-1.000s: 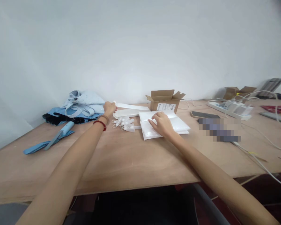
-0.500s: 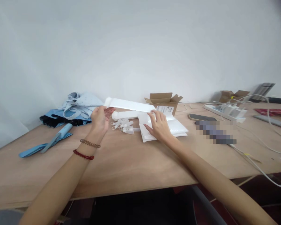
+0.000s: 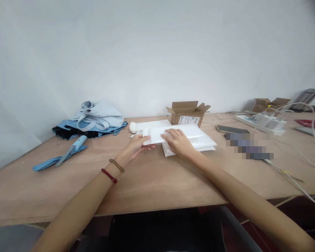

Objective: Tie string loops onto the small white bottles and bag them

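Observation:
My left hand (image 3: 136, 145) is closed on the left end of a long, flat white box (image 3: 155, 134), thumb on top and fingers beneath. That box lies level over a stack of white plastic bags (image 3: 206, 142). My right hand (image 3: 180, 142) rests palm down on the box and the top bag, fingers bent and a little apart. Whether the box's far end is inside the bag or on it, I cannot tell. Behind them lies a second flat white box (image 3: 153, 124). Small clear plastic pieces (image 3: 136, 134) beside it are mostly hidden by my left hand and the box.
An open cardboard box (image 3: 187, 115) stands behind the bags. To the left lie a blue umbrella (image 3: 80, 141) and a pale blue cloth bag (image 3: 102, 115). On the right are a phone (image 3: 232, 129), a blurred-out object (image 3: 248, 147), a power strip (image 3: 254, 122) and white cables.
My left hand has brought the white box right and down onto the bags. My right hand has moved slightly and now lies over the box. The view has shifted a little.

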`<action>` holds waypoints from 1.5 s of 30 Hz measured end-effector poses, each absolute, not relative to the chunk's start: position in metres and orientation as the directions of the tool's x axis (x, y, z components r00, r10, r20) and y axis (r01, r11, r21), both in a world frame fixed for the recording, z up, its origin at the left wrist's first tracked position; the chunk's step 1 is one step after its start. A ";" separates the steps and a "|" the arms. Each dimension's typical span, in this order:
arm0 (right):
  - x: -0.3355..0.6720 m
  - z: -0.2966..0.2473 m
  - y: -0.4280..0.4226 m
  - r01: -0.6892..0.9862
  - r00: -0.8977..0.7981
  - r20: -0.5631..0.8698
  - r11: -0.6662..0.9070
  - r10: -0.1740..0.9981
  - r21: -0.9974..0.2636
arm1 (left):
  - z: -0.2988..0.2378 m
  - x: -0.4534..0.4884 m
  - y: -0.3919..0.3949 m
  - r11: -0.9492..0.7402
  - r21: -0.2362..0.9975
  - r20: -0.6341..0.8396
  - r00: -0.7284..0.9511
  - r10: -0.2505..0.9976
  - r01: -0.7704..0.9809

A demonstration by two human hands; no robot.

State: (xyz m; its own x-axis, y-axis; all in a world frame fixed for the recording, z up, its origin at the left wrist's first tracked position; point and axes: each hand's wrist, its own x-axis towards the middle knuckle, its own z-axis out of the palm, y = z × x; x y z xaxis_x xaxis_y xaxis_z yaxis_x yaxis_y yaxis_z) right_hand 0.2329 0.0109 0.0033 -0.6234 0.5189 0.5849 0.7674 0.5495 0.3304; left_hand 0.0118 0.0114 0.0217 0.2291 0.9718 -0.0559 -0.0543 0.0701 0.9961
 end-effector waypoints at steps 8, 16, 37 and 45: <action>0.227 0.008 -0.004 0.713 -0.668 0.449 0.684 0.594 0.154 | 0.011 0.012 0.015 0.073 0.995 -0.049 0.304 0.952 -0.068; 0.233 0.008 -0.001 0.733 -0.622 0.428 0.679 0.656 0.024 | 0.010 0.013 0.010 0.068 0.991 -0.102 0.321 0.942 0.116; 0.246 0.013 0.008 0.772 -0.537 0.635 0.628 0.556 0.103 | 0.024 -0.058 0.040 -0.046 0.649 0.109 -0.033 0.993 0.760; 0.243 0.015 0.003 0.790 -0.485 0.612 0.614 0.625 0.000 | 0.050 -0.057 0.030 -0.219 0.780 0.259 0.016 0.966 0.586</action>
State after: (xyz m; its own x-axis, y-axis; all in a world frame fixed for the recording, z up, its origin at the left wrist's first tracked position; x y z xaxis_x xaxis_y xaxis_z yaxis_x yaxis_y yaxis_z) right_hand 0.2433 0.0033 0.0152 -0.4852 0.6246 0.6119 0.7896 0.6136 -0.0003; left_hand -0.0573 0.0302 0.0496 0.0159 0.9658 0.2590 0.5865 -0.2188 0.7799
